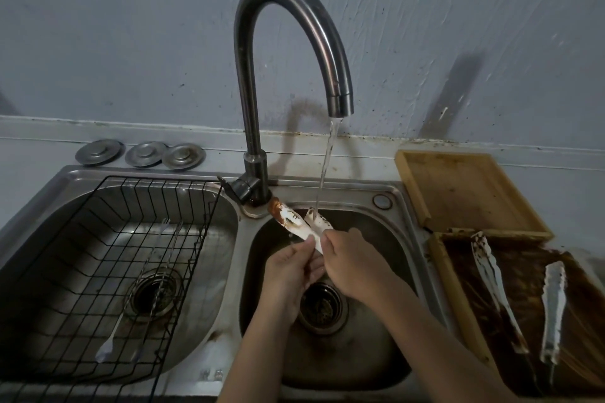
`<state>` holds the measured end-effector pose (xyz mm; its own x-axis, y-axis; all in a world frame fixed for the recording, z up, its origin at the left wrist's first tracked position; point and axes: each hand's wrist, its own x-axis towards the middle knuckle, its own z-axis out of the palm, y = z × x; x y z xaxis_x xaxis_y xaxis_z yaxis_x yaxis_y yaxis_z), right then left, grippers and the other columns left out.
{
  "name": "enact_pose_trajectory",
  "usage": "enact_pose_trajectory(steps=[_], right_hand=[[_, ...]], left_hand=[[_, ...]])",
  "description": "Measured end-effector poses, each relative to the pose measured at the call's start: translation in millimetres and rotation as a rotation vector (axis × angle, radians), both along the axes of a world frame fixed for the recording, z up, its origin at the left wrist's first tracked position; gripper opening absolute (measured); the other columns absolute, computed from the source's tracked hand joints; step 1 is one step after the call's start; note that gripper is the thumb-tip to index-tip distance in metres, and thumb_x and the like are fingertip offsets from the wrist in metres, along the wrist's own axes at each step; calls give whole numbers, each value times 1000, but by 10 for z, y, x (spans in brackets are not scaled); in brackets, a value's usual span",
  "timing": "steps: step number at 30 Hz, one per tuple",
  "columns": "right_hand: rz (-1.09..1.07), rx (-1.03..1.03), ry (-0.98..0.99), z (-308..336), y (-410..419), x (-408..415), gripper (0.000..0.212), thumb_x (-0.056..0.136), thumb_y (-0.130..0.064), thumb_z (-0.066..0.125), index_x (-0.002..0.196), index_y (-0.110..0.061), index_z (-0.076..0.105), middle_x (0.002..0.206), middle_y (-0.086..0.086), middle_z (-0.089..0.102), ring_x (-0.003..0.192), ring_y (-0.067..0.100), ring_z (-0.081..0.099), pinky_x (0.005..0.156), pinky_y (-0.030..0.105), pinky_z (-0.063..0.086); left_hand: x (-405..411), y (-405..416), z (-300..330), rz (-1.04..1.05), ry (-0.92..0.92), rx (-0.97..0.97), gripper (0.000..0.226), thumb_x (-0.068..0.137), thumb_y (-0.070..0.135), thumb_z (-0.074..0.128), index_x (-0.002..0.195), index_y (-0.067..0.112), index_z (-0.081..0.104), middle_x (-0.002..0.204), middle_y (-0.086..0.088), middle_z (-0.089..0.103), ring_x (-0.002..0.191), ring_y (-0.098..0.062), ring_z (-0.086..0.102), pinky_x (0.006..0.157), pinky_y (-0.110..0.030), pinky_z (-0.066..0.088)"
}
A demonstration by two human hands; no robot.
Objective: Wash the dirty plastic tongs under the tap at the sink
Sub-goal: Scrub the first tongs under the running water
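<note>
Nearest, both forearms reach in from six o'clock over the right basin of the sink (401, 206). The left hand (288, 268) and the right hand (347, 258) meet above the drain (322, 306), each pinching the handle end of the white plastic tongs (299, 222) between curled fingers and thumb. The tongs point away toward eleven o'clock with the two arms spread apart: the left arm's tip is smeared brown and lies close to the tap's base, and the right arm's tip sits directly under the water stream (327, 160).

At three to four o'clock a sauce-stained wooden tray (458, 291) holds two more dirty tongs (494, 285), lying apart from each other. Beyond it, at two o'clock, sits a cleaner wooden tray (458, 186).

At eight to nine o'clock, the left basin carries a black wire rack (114, 271) with thin utensils (144, 275) lying in it.

Farther back, the curved dark tap (288, 42) rises at twelve o'clock, water running from its spout. Three metal plugs (140, 154) rest on the ledge at ten o'clock, against the grey wall (131, 26).
</note>
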<state>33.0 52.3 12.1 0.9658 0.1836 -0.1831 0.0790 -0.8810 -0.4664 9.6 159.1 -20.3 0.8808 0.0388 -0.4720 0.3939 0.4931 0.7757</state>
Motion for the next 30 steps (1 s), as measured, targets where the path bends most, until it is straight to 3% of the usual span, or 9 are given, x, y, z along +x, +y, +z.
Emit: enact_pose_trajectory(steps=[5,9,13,18,22,27,30], right_hand=[[38,-26,9,-11,21,9,36,99,-40,25,98,-20,54,93,5,44,71,17,51,61,32,39],[56,-55,11,2,-15,17,31,99,-38,26,95,-23,53,90,2,41,68,13,50,53,26,34],[74,-58,29,43,-119,-19,25,98,-36,30,81,-28,46,81,-4,39,65,13,50,53,26,36],[59,-211,17,97,-255,-81,30,98,-39,29,96,-27,57,92,1,49,71,13,54,68,32,48],[85,-179,11,96,-353,-124,29,98,-37,30,79,-29,50,85,0,51,68,13,54,61,30,41],[80,-170,-70,9,-348,-196,29,97,-40,34,98,-25,59,93,-1,51,72,11,55,65,29,47],[80,-145,-100,-46,-383,-199,27,97,-39,35,87,-25,56,89,-3,51,69,9,54,62,26,45]], left_hand=[[45,-3,-22,43,58,-15,33,94,26,52,97,-2,68,69,-7,72,64,-15,68,71,-31,54],[36,-18,-45,-34,46,61,32,88,22,60,104,-6,64,72,-7,72,66,-14,68,72,-31,57],[58,-45,-16,-14,108,22,43,97,35,43,97,-1,66,76,-12,72,70,-21,70,64,-30,57],[39,-138,-33,-188,139,144,45,96,40,44,91,3,67,75,-10,74,63,-16,71,56,-24,55],[23,-167,-34,-215,164,133,53,96,46,39,91,2,67,74,-10,73,62,-14,70,49,-21,51],[43,-134,-52,-192,227,111,68,97,53,25,79,3,66,56,-6,70,50,-13,66,44,-21,45],[41,-142,-101,-227,183,146,56,96,49,35,84,4,66,61,-3,70,56,-12,66,49,-20,48]])
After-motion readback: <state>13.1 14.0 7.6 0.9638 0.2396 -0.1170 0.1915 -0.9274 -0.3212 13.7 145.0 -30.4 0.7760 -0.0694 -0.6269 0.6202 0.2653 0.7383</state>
